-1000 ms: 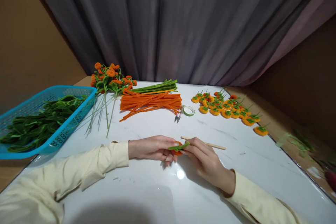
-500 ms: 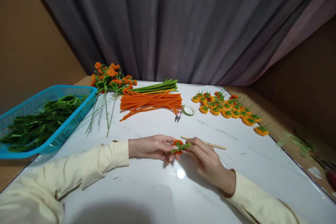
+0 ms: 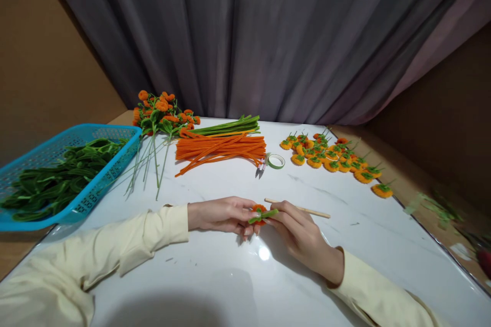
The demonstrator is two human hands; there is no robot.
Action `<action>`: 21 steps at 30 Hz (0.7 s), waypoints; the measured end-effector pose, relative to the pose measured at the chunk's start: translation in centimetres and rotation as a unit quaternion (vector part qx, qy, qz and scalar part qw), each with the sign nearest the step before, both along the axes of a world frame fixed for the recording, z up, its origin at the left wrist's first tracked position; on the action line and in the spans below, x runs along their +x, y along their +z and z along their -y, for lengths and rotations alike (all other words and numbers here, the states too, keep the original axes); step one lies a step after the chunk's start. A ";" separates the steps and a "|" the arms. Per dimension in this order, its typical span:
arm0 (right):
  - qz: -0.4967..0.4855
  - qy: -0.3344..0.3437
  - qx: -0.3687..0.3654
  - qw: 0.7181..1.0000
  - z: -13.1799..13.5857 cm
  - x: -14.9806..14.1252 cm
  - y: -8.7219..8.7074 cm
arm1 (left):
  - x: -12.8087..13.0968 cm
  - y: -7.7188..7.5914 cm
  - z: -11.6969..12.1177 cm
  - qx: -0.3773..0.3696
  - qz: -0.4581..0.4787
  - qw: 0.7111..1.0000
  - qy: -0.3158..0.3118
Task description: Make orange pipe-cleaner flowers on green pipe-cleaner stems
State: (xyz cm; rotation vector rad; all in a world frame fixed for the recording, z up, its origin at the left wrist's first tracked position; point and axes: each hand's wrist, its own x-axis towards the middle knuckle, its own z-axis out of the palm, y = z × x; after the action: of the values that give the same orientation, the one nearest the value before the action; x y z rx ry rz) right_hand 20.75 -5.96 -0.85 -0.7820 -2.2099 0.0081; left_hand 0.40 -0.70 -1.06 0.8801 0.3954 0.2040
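Observation:
My left hand [image 3: 224,214] and my right hand [image 3: 299,232] meet near the middle of the white table [image 3: 245,276]. Between their fingertips sits a small orange pipe-cleaner flower [image 3: 260,209] with a green pipe-cleaner piece [image 3: 264,213] across it. Both hands pinch this piece, fingers closed on it. A thin wooden stick [image 3: 307,210] lies on the table just behind my right hand.
A blue basket [image 3: 82,196] of green leaves stands at the left. Behind are finished orange flowers on stems [image 3: 161,112], orange pipe cleaners [image 3: 220,148], green pipe cleaners [image 3: 230,126], a tape roll [image 3: 275,161] and several orange flower heads [image 3: 330,158]. A grey curtain hangs at the back.
The green piece has shifted slightly on the orange flower as the fingers turned it. The hands and arms stay in place.

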 end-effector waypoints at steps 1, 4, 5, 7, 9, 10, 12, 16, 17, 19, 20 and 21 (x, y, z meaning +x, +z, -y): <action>0.000 0.001 -0.001 1.000 0.0 0.0 0.0 | 0.0 0.0 0.0 0.000 0.000 1.000 0.000; 0.000 0.003 -0.007 1.000 0.0 0.0 -0.1 | -0.1 0.0 0.0 -0.002 0.001 1.000 0.001; 0.000 0.004 -0.007 1.000 0.0 0.0 -0.1 | -0.1 0.0 0.0 -0.003 0.000 1.000 0.001; 0.002 0.002 -0.006 1.000 0.0 0.1 -0.1 | -0.1 0.0 0.0 -0.003 0.000 1.000 0.000; 0.003 0.000 -0.003 1.000 0.0 0.0 -0.1 | 0.0 0.1 0.0 -0.001 -0.002 1.000 -0.002; 0.004 -0.002 -0.002 1.000 0.0 0.0 -0.1 | 0.0 0.1 0.0 -0.001 -0.003 1.000 -0.002; 0.005 -0.004 -0.001 1.000 0.0 0.0 -0.1 | 0.0 0.1 -0.1 -0.003 -0.006 1.000 -0.002; -0.001 -0.003 0.011 1.000 0.0 -0.1 0.0 | -0.1 -0.1 -0.1 -0.014 0.002 1.000 -0.009; -0.002 0.000 0.016 1.000 0.1 -0.1 0.0 | -0.1 -0.1 -0.1 -0.019 0.004 1.000 -0.012; -0.003 0.002 0.023 1.000 0.1 -0.1 0.0 | -0.1 -0.1 -0.1 -0.032 0.008 0.999 -0.017; -0.003 0.002 0.024 1.000 0.1 -0.1 0.0 | -0.2 0.0 -0.1 -0.040 0.009 0.999 -0.016; -0.003 0.001 0.022 1.000 0.1 -0.1 0.0 | -0.2 0.0 -0.2 -0.048 0.010 0.999 -0.015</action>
State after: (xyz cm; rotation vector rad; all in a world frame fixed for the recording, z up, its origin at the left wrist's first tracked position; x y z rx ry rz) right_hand 20.68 -6.08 -0.85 -0.7538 -2.1981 -0.0378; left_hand 0.22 -0.53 -1.04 0.7890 0.3693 0.1648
